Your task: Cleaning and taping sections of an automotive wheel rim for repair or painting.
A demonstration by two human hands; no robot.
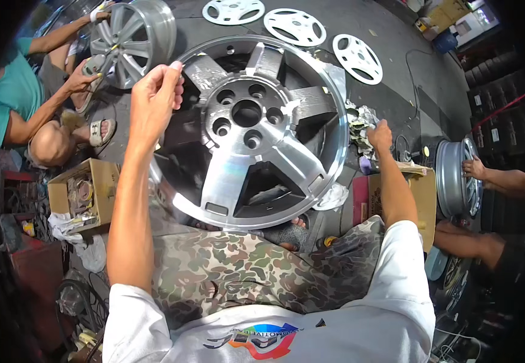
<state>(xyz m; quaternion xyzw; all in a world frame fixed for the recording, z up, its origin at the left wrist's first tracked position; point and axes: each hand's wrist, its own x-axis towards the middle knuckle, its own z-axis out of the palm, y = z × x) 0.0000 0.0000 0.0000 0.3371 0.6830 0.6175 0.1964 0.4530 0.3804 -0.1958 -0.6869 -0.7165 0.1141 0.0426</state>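
Observation:
A large alloy wheel (238, 175) stands tilted before my knees, its face toward me, with bare shiny metal on several spokes and dark recesses between them. Patches of pale residue cling to the hub and the upper spokes. At the wheel's upper left rim, my left hand (155, 100) is raised with thumb and fingers pinched together; whatever is between them is too small to make out. Beyond the right rim, my right hand (381, 137) is closed on a crumpled grey-white wad (362, 124), which looks like paper or peeled film.
White wheel covers (294, 27) lie on the floor ahead. At left, a person in a teal shirt handles another wheel (132, 45); at right, another person's hand (473, 167) touches a silver wheel (451, 178). Cardboard boxes stand at left (106, 187) and right (427, 199).

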